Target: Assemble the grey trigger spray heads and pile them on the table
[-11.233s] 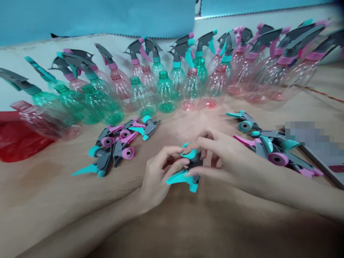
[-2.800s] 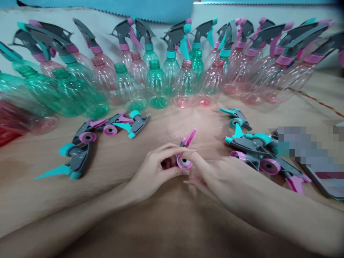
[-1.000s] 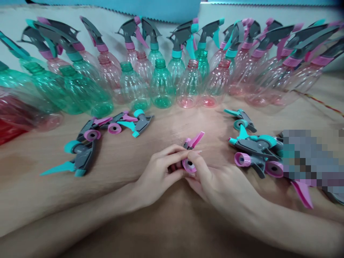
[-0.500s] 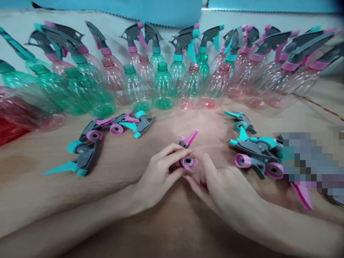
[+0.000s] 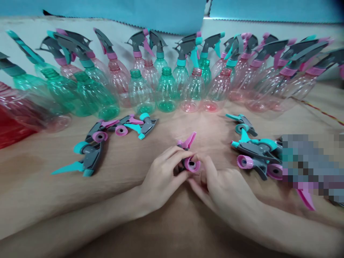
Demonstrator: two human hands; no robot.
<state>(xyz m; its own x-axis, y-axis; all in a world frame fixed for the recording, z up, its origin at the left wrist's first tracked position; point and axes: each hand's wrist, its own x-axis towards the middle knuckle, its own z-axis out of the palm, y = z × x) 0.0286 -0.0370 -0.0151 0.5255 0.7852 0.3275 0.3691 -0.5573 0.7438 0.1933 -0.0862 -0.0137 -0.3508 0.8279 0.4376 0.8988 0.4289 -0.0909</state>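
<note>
Between my two hands, in the middle of the table, is a grey spray trigger head with a pink lever and a pink collar (image 5: 197, 167). Its collar opening faces up toward me and the lever points away. My left hand (image 5: 167, 175) grips its body from the left, fingers above and thumb below. My right hand (image 5: 224, 186) is closed at the collar's right side, its index fingertip at the upper rim and its thumb lower down. Part of the grey body is hidden behind my left fingers. Whether a small part sits in my right fingertips, I cannot make out.
Several loose spray heads lie to the left (image 5: 92, 157) and right (image 5: 252, 148). Behind stand open bottles, green (image 5: 166, 89) and pink (image 5: 192, 89), and farther back bottles with spray heads (image 5: 181, 71). A red bag (image 5: 13, 134) lies far left. A blurred patch covers the right side.
The view has shifted slightly, so things sit a little lower and farther right. The collar has tilted a little in my fingers. Both hands keep their places around the spray head.
</note>
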